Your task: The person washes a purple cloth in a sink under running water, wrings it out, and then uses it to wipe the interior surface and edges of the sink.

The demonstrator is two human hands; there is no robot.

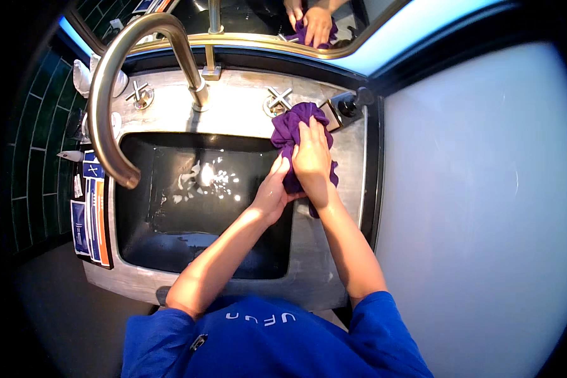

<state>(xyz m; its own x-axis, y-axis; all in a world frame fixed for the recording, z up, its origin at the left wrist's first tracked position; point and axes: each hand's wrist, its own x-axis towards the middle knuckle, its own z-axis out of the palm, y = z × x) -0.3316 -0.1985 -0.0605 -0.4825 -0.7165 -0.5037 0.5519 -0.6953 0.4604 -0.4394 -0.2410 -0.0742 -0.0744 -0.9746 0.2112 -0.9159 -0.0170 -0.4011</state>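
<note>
A bunched purple cloth lies over the right rim of the black sink and the counter beside it. My right hand rests on top of the cloth with its fingers stretched toward the mirror. At the cloth's lower left, my left hand holds its edge, the fingers partly hidden beneath it. Water with bright reflections stands in the sink. A curved metal faucet arches over the sink's left side, and no stream shows at its spout.
Cross-shaped tap handles stand behind the sink. A dark pump bottle is close behind the cloth. Packets in a tray line the left edge. A gold-framed mirror rises at the back, and a frosted panel at the right.
</note>
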